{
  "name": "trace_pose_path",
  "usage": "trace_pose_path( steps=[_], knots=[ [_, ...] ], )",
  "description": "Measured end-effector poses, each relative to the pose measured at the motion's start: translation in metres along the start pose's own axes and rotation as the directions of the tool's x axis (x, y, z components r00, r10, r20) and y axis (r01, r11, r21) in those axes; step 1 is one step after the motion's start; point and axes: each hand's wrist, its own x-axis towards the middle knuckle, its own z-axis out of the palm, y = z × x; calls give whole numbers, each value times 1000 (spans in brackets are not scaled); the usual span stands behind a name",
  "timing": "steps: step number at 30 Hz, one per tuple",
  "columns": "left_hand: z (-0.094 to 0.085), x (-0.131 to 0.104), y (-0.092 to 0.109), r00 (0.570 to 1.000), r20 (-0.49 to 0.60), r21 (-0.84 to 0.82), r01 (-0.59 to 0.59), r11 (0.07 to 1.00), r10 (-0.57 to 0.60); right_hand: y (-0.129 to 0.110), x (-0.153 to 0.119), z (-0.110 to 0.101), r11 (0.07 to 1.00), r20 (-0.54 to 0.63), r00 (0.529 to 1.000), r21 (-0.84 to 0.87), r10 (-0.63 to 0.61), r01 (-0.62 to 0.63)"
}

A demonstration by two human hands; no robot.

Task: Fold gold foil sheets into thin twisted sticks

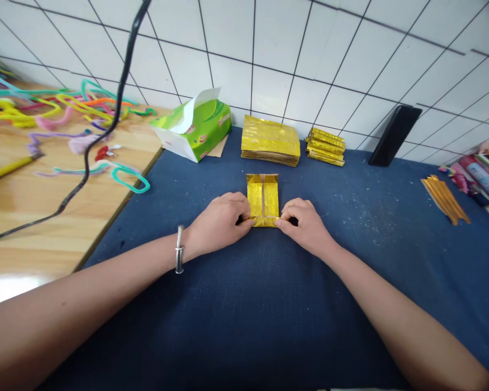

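A small sheet of gold foil paper (271, 198) lies on the dark blue cloth, its sides folded in to a narrow brownish gap down the middle. Its near edge is turned up in a strip, and a crease runs along the far edge. My left hand (230, 217), with a silver bangle at the wrist, pinches the near left corner. At the near right corner my right hand (301, 222) pinches the same sheet between thumb and fingers. Behind it stand a thick stack of gold paper (271, 141) and a smaller pile of folded gold pieces (325, 146).
A green tissue pack (204, 127) stands at the back left. A black phone (395, 136) leans on the white tiled wall. Orange-gold folded strips (445, 198) lie at right. Colourful pipe cleaners (130, 179) cover the wooden table, and a black cable (124, 76) hangs across the left.
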Motion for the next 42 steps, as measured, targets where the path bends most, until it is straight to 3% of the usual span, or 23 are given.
trace_pose_path(
  steps=[22, 32, 42],
  knots=[
    [-5, 2, -4, 998, 61, -107, 23, 994, -16, 2, 1, 2, 999, -26, 999, 21, 26, -25],
    [-1, -1, -1, 999, 49, -12, 2, 1000, -1, 3, 2, 4, 1000, -19, 1000, -4, 19, -19],
    [-15, 2, 1, 993, 116, -85, -16, 996, 26, -1, -3, -2, 999, -35, 999, 44, -6, 8]
  ],
)
